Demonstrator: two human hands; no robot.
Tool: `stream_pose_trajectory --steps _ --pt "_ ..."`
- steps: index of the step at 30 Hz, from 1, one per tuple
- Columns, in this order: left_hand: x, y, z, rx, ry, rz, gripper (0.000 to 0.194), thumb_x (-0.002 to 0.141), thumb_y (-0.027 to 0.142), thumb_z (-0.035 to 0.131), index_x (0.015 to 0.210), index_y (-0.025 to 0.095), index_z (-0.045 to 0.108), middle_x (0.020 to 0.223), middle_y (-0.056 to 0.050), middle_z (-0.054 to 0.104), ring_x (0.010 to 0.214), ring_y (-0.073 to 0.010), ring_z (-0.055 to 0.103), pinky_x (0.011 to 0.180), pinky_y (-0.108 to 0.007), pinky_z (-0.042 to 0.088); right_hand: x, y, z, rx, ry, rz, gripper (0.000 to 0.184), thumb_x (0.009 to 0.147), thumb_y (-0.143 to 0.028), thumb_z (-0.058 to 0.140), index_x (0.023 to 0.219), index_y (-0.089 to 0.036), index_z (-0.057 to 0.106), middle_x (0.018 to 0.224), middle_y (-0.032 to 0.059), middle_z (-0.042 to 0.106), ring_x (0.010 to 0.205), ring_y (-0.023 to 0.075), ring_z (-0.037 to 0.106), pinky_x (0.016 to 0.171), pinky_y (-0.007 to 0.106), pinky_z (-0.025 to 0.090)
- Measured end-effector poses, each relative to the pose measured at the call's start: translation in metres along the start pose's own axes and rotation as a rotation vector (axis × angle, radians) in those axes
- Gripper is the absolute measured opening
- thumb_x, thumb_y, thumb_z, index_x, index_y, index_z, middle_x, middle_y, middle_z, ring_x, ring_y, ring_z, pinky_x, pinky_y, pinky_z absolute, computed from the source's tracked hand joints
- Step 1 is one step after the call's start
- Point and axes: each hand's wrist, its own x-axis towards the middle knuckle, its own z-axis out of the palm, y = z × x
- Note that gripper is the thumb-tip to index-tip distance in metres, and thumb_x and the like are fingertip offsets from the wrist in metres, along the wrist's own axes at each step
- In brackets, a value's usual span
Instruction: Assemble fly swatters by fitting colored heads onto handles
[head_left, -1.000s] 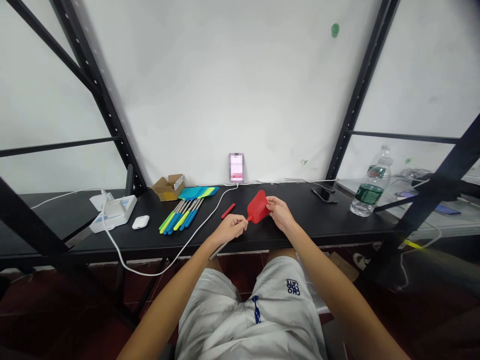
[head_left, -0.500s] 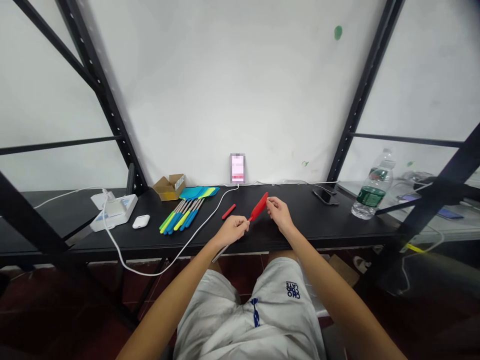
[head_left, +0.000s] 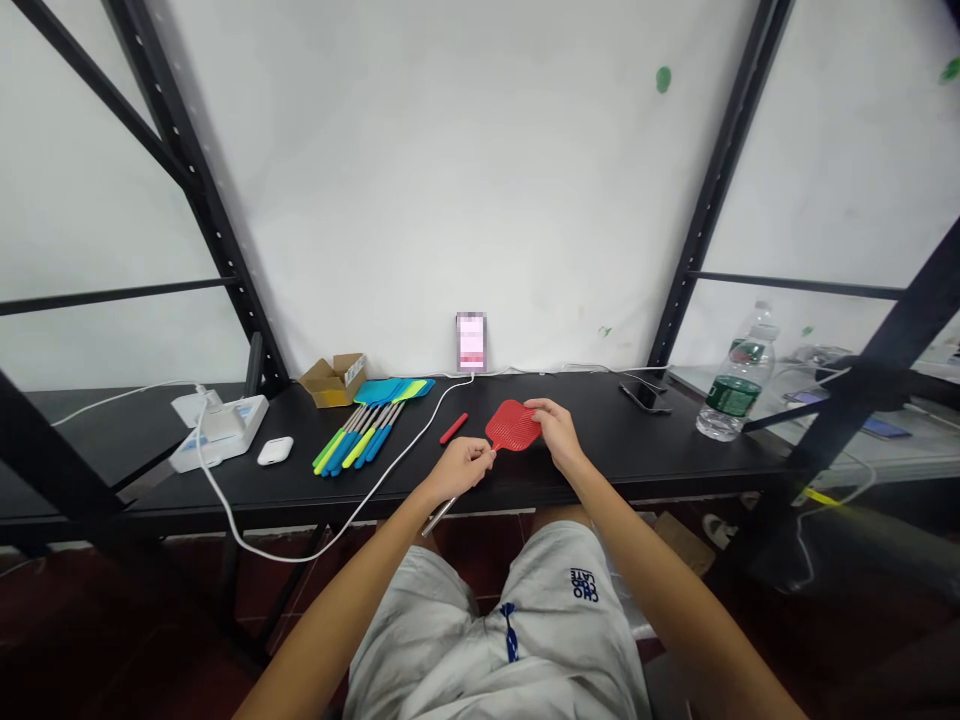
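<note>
A red fly swatter (head_left: pixel 513 426) is held over the front of the black desk, its perforated head turned flat toward me. My left hand (head_left: pixel 463 467) is closed around its neck, just below the head. From under that hand the bare metal rod sticks out toward my lap. The fingers of my right hand (head_left: pixel 553 428) pinch the head's right edge. A loose red handle grip (head_left: pixel 454 429) lies on the desk just beyond my left hand. Several fly swatters with blue, green and yellow grips (head_left: pixel 367 436) lie side by side to the left.
An open cardboard box (head_left: pixel 334 382), a white earbud case (head_left: pixel 275 450) and a white power strip (head_left: pixel 225 435) sit on the left. A phone (head_left: pixel 472 342) leans on the wall, its white cable crossing the desk. Rightward are a dark phone (head_left: pixel 646 398) and a water bottle (head_left: pixel 735 392).
The red swatter's head has turned from nearly edge-on to face me and tilted lower. My right hand stays at its edge, my left at its neck. The view has shifted slightly.
</note>
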Motion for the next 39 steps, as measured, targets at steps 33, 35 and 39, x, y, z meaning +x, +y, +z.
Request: stream_pose_trajectory --steps 33,35,39 --pt "0.003 -0.006 0.000 -0.012 0.006 0.005 0.031 0.085 0.040 0.048 0.063 0.018 0.046 0.040 0.008 0.037 0.036 -0.0058 0.033 0.041 -0.020 0.019 -0.005 -0.005 0.002 0.018 -0.097 -0.008 0.025 0.071 -0.039 0.063 0.088 -0.020 0.069 0.078 0.0034 0.069 0.059 0.0178 0.060 0.048 0.028 0.047" --pt "0.003 -0.005 0.000 -0.003 0.014 0.005 0.034 0.086 0.043 0.049 0.062 0.018 0.046 0.040 0.008 0.037 0.036 -0.0056 0.032 0.041 -0.020 0.019 -0.005 -0.003 0.001 -0.010 -0.084 -0.014 0.027 0.068 -0.033 0.063 0.092 -0.022 0.069 0.086 0.0032 0.070 0.066 0.0185 0.063 0.054 0.028 0.049" --pt "0.003 -0.004 0.000 0.008 0.033 0.008 0.040 0.087 0.048 0.049 0.061 0.018 0.045 0.040 0.007 0.038 0.036 -0.0056 0.032 0.042 -0.020 0.019 -0.002 -0.001 0.000 -0.018 -0.071 -0.064 0.036 0.067 -0.031 0.065 0.102 -0.021 0.069 0.098 0.0046 0.071 0.080 0.0192 0.065 0.066 0.028 0.051"
